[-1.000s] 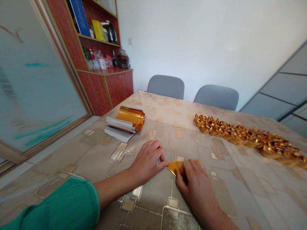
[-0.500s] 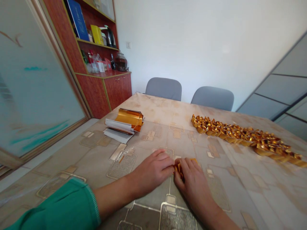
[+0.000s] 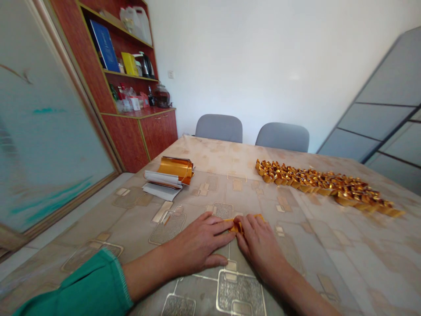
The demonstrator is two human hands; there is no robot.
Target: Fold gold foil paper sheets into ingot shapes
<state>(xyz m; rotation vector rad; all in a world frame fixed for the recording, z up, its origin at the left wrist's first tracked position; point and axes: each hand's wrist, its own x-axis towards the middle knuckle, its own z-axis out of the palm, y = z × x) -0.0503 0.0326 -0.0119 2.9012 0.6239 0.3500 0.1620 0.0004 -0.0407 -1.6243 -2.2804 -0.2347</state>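
A small piece of folded gold foil paper (image 3: 235,226) lies on the table between my hands, most of it covered by fingers. My right hand (image 3: 259,241) is closed over it with bent fingers, and a gold edge shows past the knuckles. From the left, my left hand (image 3: 202,241) lies flat with its fingers stretched out and thumb apart, its fingertips touching the paper's left end. Farther right is a long row of folded gold foil pieces (image 3: 315,182). Beyond my left hand rests a curled stack of gold foil sheets (image 3: 176,169) with white-backed sheets (image 3: 162,184) beside it.
A patterned cover lies over the table (image 3: 210,153). Two grey chairs (image 3: 219,127) stand at its far side. To the left are a red-brown cabinet (image 3: 128,136) with a kettle and jars, and a frosted glass door (image 3: 49,118).
My left hand's thumb has spread away from its fingers, which now lie straighter at the paper's left end. My right hand stays on the paper. The view has tilted up slightly.
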